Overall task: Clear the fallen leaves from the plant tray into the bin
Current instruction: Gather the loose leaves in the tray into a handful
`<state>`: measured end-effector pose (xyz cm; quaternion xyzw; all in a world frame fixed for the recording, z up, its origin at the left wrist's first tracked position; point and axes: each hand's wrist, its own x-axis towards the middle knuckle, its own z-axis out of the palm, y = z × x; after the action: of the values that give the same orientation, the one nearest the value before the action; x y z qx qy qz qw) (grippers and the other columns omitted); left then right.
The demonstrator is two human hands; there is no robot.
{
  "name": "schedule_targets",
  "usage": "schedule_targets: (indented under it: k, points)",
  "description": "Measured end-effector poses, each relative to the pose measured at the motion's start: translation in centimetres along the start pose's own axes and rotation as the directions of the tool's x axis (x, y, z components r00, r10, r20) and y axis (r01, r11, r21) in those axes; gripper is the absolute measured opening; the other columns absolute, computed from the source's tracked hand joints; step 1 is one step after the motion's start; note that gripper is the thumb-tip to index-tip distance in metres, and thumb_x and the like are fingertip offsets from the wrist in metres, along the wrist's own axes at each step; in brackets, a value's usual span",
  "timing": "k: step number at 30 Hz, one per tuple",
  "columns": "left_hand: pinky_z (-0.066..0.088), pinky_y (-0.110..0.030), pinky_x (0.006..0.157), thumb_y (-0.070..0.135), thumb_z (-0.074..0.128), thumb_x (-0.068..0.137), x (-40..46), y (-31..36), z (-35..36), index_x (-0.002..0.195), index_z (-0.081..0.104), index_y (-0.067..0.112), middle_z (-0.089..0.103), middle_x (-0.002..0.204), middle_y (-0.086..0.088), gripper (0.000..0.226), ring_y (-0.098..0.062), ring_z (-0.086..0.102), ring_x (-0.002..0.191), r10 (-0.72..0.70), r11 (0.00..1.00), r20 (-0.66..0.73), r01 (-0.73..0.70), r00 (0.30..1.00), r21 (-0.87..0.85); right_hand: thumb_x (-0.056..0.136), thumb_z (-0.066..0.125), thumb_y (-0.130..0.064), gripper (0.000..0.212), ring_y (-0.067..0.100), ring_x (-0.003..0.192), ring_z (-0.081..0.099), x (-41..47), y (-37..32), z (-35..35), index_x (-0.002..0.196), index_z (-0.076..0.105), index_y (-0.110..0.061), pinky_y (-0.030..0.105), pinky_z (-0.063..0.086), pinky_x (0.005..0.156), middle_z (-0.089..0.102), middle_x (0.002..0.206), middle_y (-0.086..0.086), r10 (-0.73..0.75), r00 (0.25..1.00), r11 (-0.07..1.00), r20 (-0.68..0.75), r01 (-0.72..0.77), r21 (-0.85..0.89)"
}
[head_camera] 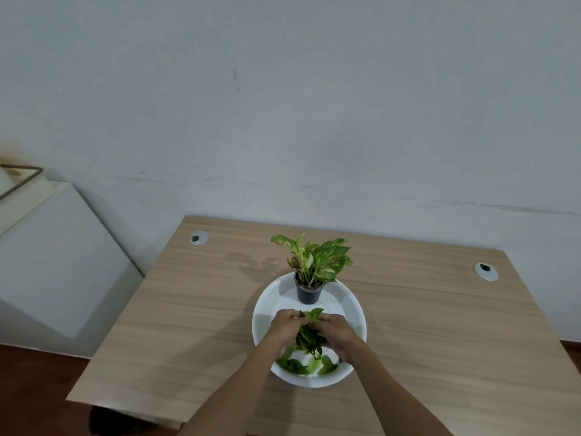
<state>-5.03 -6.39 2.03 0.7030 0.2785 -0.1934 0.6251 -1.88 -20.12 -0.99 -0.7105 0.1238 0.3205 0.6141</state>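
Two hands: left hand (287, 325) and right hand (334, 330) pressed together over the tray (262, 316), fingers curled shut around one bunch of leaves (309, 333).
Loose leaves: a few more (309, 366) lying flat at the near side of the tray, under the wrists, not held.
Plant: small green plant (317, 256) in a black pot (308, 292), standing upright at the far side of the tray, just past the hands.
Tray: white and round, sitting in the middle of the desk (176, 309).
Bin: dark round shape (103, 421) on the floor, low by the near left corner of the desk; likely the bin, hard to tell.
Step now: scooping up a big bunch.
How to do it well: squeeze softly so nothing slips out, lift straight up, keep clear of the pot so no bump, carry low and slow to the bin.
Watch out: bits hanging from the bunch may drop.
Left to do: the flat leaves at the near side.
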Motion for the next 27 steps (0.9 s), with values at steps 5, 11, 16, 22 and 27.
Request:
schedule_targets:
  k: [5, 11, 16, 22, 27]
  points:
    - [0.057, -0.033, 0.083, 0.013, 0.068, 0.081, -0.5, -0.6, 0.3, 0.091, 0.072, 0.014, 0.073, 0.093, -0.007, 0.011, -0.022, 0.069, 0.089, 0.043, 0.999, -0.123, -0.043, 0.992, 0.003, 0.084, 0.067, -0.002, 0.012, 0.029, 0.087, 0.073, -0.4, 0.3, 0.0, 0.090, 0.078, -0.004, 0.039, 0.061, 0.080, 0.076, 0.092, 0.022, -0.038, 0.999, 0.997, 0.002, 0.038, 0.061]
    - [0.055, -0.030, 0.075, 0.013, 0.071, 0.080, -1.2, -2.4, 1.4, 0.079, 0.069, 0.021, 0.072, 0.085, -0.004, 0.009, -0.019, 0.067, 0.084, 0.055, 0.998, -0.198, -0.058, 0.979, -0.012, 0.082, 0.069, -0.001, 0.012, 0.034, 0.091, 0.073, -0.3, 1.9, -0.3, 0.092, 0.076, -0.002, 0.045, 0.060, 0.086, 0.076, 0.092, 0.022, -0.004, 1.000, 0.999, -0.002, 0.004, 0.052]
    - [0.051, -0.027, 0.069, 0.011, 0.070, 0.080, -1.4, -2.5, 1.4, 0.079, 0.070, 0.021, 0.073, 0.085, -0.004, 0.009, -0.021, 0.067, 0.082, 0.057, 0.996, -0.227, -0.070, 0.972, -0.049, 0.082, 0.068, 0.000, 0.015, 0.028, 0.087, 0.072, -0.5, 1.3, -0.1, 0.095, 0.076, -0.002, 0.038, 0.060, 0.082, 0.076, 0.094, 0.020, -0.022, 1.000, 0.998, -0.018, 0.023, 0.058]
    - [0.055, -0.026, 0.072, 0.007, 0.068, 0.080, -1.8, -1.5, 0.8, 0.090, 0.074, 0.010, 0.074, 0.087, -0.006, 0.012, -0.019, 0.069, 0.083, 0.085, 0.991, -0.274, -0.110, 0.958, -0.076, 0.084, 0.066, 0.002, 0.016, 0.027, 0.084, 0.073, -0.6, 0.0, 0.5, 0.095, 0.076, -0.005, 0.033, 0.060, 0.073, 0.077, 0.089, 0.017, -0.062, 0.998, 0.993, -0.013, 0.063, 0.099]
    - [0.058, -0.033, 0.083, 0.005, 0.068, 0.079, -1.8, -1.2, -0.1, 0.078, 0.072, 0.019, 0.075, 0.085, -0.006, 0.014, -0.021, 0.070, 0.085, 0.114, 0.988, -0.285, -0.140, 0.952, -0.073, 0.083, 0.069, 0.000, 0.016, 0.029, 0.087, 0.074, -0.2, -0.4, 1.6, 0.095, 0.077, -0.005, 0.039, 0.061, 0.082, 0.077, 0.088, 0.016, -0.064, 0.997, 0.994, -0.032, 0.066, 0.091]
